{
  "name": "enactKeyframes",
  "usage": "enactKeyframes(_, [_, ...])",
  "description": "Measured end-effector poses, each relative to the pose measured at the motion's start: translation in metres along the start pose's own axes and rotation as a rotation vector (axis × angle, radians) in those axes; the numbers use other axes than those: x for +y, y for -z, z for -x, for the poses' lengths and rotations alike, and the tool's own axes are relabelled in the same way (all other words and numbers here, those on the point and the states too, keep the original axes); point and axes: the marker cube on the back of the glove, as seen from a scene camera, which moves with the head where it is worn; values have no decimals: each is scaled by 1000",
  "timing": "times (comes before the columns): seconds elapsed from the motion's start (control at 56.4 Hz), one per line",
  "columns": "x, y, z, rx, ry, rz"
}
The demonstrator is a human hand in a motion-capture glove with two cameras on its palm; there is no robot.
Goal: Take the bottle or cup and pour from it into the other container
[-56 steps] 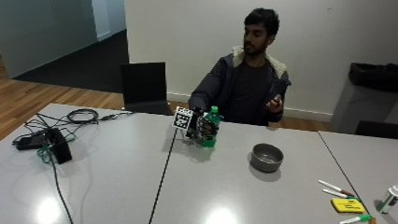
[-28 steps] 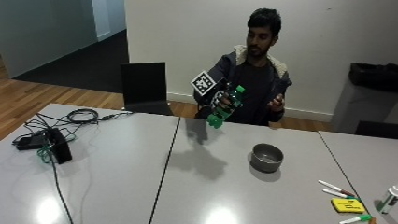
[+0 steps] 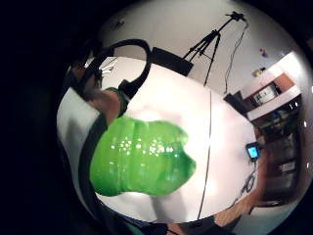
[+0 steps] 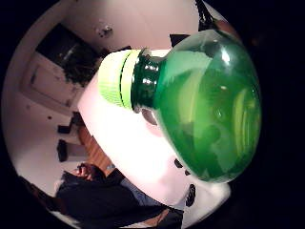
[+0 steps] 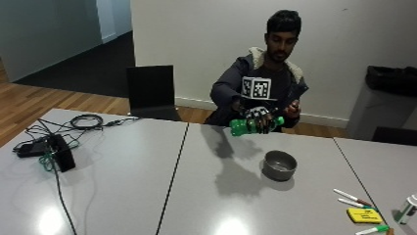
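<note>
The gloved right hand (image 5: 259, 117) grips a green plastic bottle (image 5: 251, 126) around its middle and holds it nearly level in the air above the table. Its light green cap (image 5: 280, 119) is on and points towards the person's bare hand (image 5: 290, 106). A grey metal cup (image 5: 279, 165) stands on the white table (image 5: 196, 186), below and a little to the right of the bottle's cap end. In the thumb side palm view the bottle's neck and cap (image 4: 116, 78) fill the picture. The little finger side palm view shows the bottle's ribbed base (image 3: 142, 157) close up.
Black cables and a small black box (image 5: 58, 152) lie at the table's left end. Markers (image 5: 352, 198) and a yellow pad (image 5: 363, 215) sit near the right front corner. A black chair (image 5: 151, 93) stands behind the table.
The hand lifted the bottle off the table, carried it to the right towards the cup and tipped it from upright to nearly level.
</note>
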Motion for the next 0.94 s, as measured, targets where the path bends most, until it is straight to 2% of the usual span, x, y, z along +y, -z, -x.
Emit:
enactKeyframes(0.018, [1, -1, 0, 26, 92, 19])
enactKeyframes(0.053, [-2, -5, 3, 84, 172, 46])
enactKeyframes(0.319, [-22, -35, 31, 463, 298, 114])
enactKeyframes(0.531, [-17, -59, 60, 711, 395, 139])
enactKeyframes(0.939, [-21, -65, 65, 710, 405, 158])
